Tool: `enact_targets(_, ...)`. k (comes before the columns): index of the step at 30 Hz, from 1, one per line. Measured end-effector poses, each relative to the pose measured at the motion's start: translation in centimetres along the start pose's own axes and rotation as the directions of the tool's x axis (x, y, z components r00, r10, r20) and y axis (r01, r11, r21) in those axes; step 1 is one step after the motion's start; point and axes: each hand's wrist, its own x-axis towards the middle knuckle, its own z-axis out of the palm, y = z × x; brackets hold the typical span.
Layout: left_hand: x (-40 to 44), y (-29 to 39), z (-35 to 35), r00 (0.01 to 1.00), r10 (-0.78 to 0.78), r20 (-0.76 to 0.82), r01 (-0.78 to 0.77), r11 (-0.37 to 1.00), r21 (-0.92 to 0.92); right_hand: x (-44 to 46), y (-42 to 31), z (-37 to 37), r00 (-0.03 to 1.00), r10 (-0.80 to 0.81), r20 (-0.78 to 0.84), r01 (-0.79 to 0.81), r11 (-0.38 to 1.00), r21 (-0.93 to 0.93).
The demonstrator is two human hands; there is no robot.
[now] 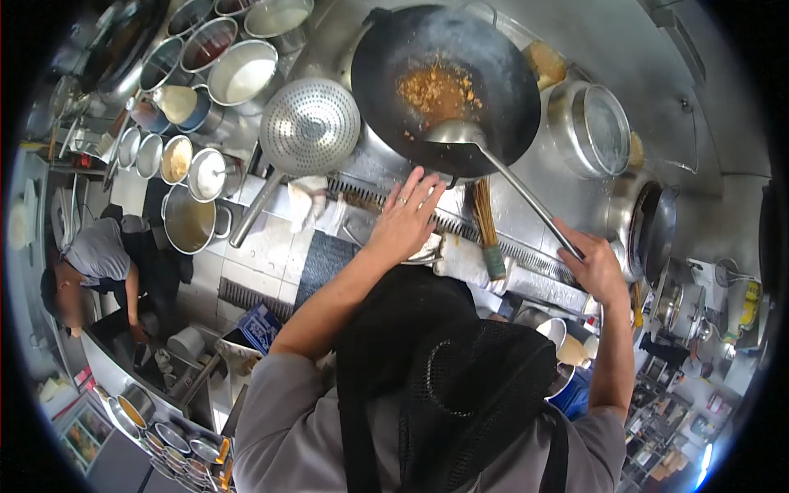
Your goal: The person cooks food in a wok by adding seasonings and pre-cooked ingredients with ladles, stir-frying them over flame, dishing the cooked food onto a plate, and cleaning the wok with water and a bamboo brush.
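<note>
A large black wok stands on the steel range, with steam rising from browned, crumbly food in a little liquid. My right hand is wrapped round the long handle of a steel ladle, whose bowl rests inside the wok near the food. At the wok's near rim, my left hand has its fingers stretched and apart, holding nothing that shows. Whether its fingertips touch the wok cannot be made out. Just right of that hand lies a bamboo wok brush; a perforated strainer is to its upper left.
Metal tubs of sauces and seasonings crowd the left side, above a pot of liquid. A lidded steel pot stands right of the wok. Folded cloths lie along the range's front. Another person bends over at the far left.
</note>
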Motion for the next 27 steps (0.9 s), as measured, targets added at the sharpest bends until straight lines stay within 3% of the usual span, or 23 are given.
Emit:
enact_targets(3,0.1,-0.1,-0.1,1.000,0.000,0.009,0.000,0.999,-0.039,0.3,0.2,2.0,0.998,-0.063,-0.006,0.063,0.986,0.155)
enact_targets(5,0.2,0.0,-0.4,0.999,-0.003,0.033,0.004,1.000,-0.015,2.7,0.7,5.6,1.000,-0.007,-0.006,0.008,0.991,0.133)
enact_targets(7,0.1,0.0,-0.5,0.999,-0.008,0.036,0.009,1.000,-0.010,5.4,1.1,9.2,0.974,0.168,-0.150,-0.118,0.949,0.292)
enact_targets(8,0.2,-0.1,-0.6,1.000,-0.012,0.029,0.012,1.000,-0.009,6.4,0.7,10.4,0.975,0.160,-0.151,-0.112,0.951,0.288)
enact_targets(10,0.2,-0.2,-0.7,0.998,-0.009,0.064,0.009,1.000,-0.007,8.1,-0.4,12.6,0.903,0.307,-0.301,-0.180,0.906,0.383)
enact_targets(13,0.1,-0.1,-0.6,0.999,-0.007,0.046,0.010,0.998,-0.059,10.9,-1.5,16.6,0.845,0.354,-0.400,-0.246,0.923,0.296)
enact_targets(15,0.0,-0.1,-0.5,0.999,-0.002,0.049,0.003,0.999,-0.037,10.9,-2.5,16.1,0.858,0.378,-0.347,-0.246,0.897,0.368)
enact_targets(16,0.1,0.0,-0.5,0.999,-0.002,0.042,0.002,1.000,-0.014,10.7,-2.5,15.1,0.895,0.423,-0.140,-0.239,0.722,0.650)
enact_targets(17,0.1,0.0,-0.5,0.999,0.004,0.041,-0.003,1.000,-0.014,10.5,-2.6,14.2,0.919,0.387,0.069,-0.257,0.459,0.850)
enact_targets(19,0.1,-0.1,-0.8,0.997,-0.002,0.073,0.001,1.000,0.014,11.4,-1.9,14.1,0.923,0.373,0.093,-0.271,0.460,0.845)
enact_targets(21,0.1,-0.1,-0.9,0.998,0.001,0.063,-0.001,1.000,0.002,13.5,-1.0,15.8,0.896,0.319,-0.310,-0.081,0.802,0.592)
enact_targets(22,0.0,0.0,-0.9,0.998,0.005,0.062,-0.004,1.000,-0.017,14.7,-0.5,15.8,0.896,0.315,-0.314,-0.074,0.800,0.595)
enact_targets(24,0.1,0.1,-0.7,0.998,0.001,0.056,0.000,1.000,-0.012,16.8,0.0,15.0,0.869,0.236,-0.435,-0.108,0.948,0.298)
enact_targets(25,0.1,0.2,-0.5,0.999,-0.004,0.054,0.005,1.000,-0.015,17.0,0.5,15.4,0.868,0.236,-0.437,-0.107,0.948,0.300)
enact_targets(27,0.0,0.2,-0.5,0.999,-0.007,0.049,0.007,1.000,-0.012,16.3,2.2,16.1,0.874,0.095,-0.477,0.075,0.942,0.326)
